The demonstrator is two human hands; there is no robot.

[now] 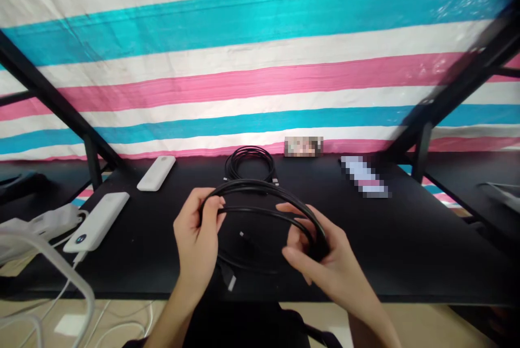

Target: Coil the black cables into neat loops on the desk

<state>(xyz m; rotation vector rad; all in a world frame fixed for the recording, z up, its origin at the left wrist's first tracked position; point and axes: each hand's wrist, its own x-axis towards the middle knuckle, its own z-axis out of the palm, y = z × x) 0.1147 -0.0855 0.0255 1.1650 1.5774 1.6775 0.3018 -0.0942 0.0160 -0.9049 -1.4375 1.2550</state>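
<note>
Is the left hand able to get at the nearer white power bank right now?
Likely yes: only bare black table lies between the left hand and the white rectangular power bank. But that hand grips the looped black cable, so it must let go first.

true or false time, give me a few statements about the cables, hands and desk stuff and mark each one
1. The left hand and right hand both hold the looped black cable. True.
2. A second coiled cable lies on the black table behind the hands. True.
3. Two white power banks sit to the right of the hands. False: the near power bank and the far power bank lie at the left.
4. The backdrop is plain white. False: the striped sheet is pink, blue and white.
</note>
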